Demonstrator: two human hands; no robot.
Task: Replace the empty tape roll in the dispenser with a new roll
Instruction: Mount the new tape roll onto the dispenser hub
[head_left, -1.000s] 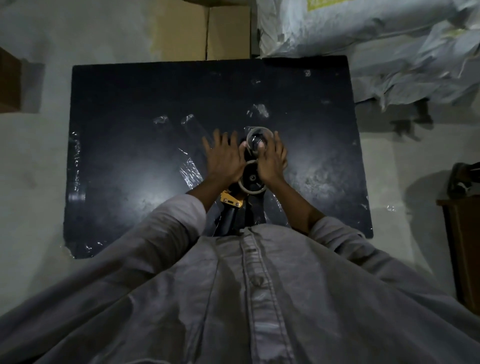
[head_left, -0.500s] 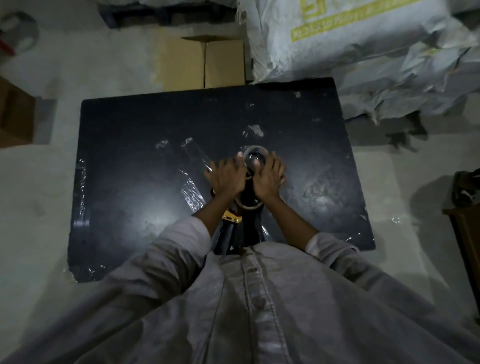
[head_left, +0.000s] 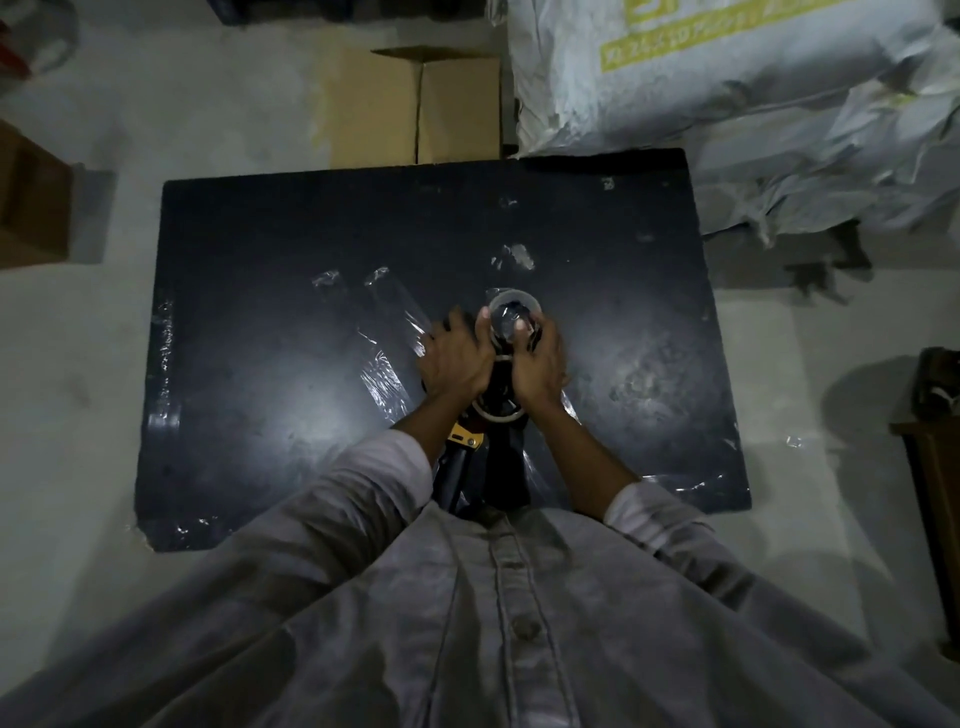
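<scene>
Clear tape roll (head_left: 511, 310) sits at the far end of the black dispenser (head_left: 501, 467), just past both hands' fingertips. Right hand (head_left: 537, 364) curls round its right side, one fingertip on the rim. Left hand (head_left: 453, 358) is curled, thumb touching the left rim; what its fingers enclose, cannot tell. A pale ring (head_left: 501, 413) lies between the wrists. All over the black board (head_left: 270, 322); cardboard box (head_left: 415, 109) beyond.

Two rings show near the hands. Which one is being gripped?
The far ring, clear, with thumbs of the left hand and right hand on it. The near ring, whitish, lies closer to the person, ungripped.
</scene>
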